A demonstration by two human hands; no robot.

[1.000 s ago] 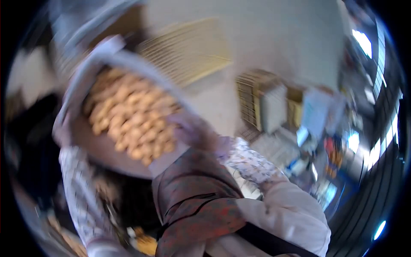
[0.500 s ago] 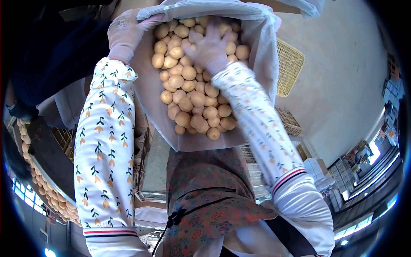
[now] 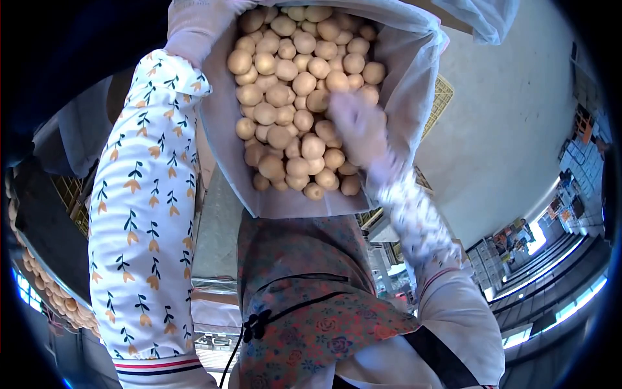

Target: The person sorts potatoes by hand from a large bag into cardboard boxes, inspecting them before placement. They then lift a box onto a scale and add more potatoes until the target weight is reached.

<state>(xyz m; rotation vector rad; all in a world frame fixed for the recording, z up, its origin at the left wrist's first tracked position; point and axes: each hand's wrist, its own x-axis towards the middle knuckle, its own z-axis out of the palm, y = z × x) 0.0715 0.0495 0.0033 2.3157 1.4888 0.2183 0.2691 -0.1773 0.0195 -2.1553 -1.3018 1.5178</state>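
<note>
I can't tell whether my left hand (image 3: 197, 29) is clamped on the rim of the translucent white sheet liner (image 3: 223, 139) at the upper left of the frame, as the top edge crops its fingers. Round, smooth, tan produce (image 3: 295, 97) lies heaped inside at upper centre, its upper rows uncovered since my right hand (image 3: 359, 126) left them, which I judge opens more of the surface layer to view. That hand, now right of centre over the heap's edge, is too blurred to show fingers apart or together, with a yellow plastic lattice crate (image 3: 438, 102) beyond.
</note>
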